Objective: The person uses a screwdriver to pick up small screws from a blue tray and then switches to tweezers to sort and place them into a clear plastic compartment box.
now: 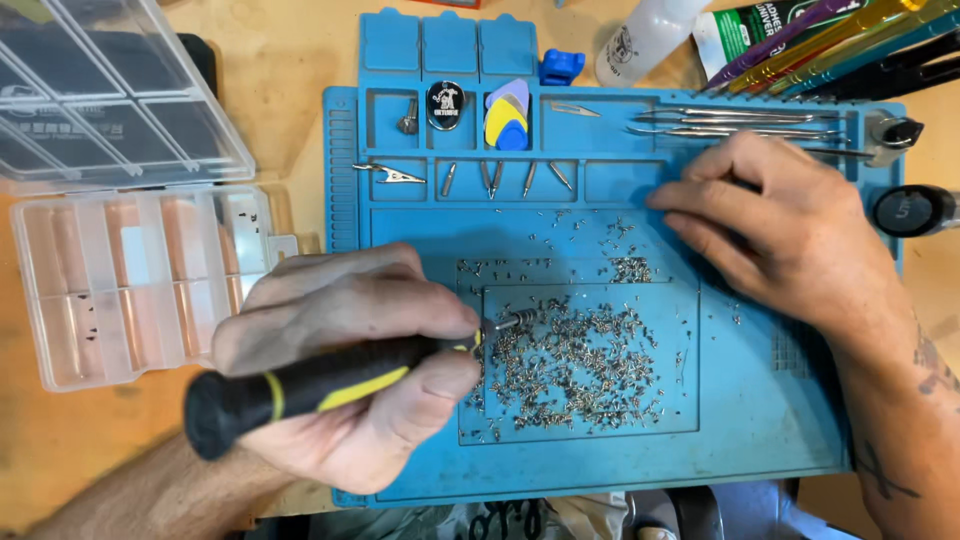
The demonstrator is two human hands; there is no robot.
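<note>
While the left hand (350, 350) wraps a black-and-yellow screwdriver (310, 385) in a closed grip, its tip sits at the edge of a heap of tiny silver screws (575, 365) on the blue repair mat (760, 420), low and slanted so it can pick among them. The right hand (770, 225) lies flat, fingers spread and empty, steadying the mat near the tweezers (740, 120). A clear compartment box (130, 280) waits open on the worktop (280, 70).

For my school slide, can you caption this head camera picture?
Left hand holds a black-and-yellow screwdriver over tiny screws on a blue mat.
</note>
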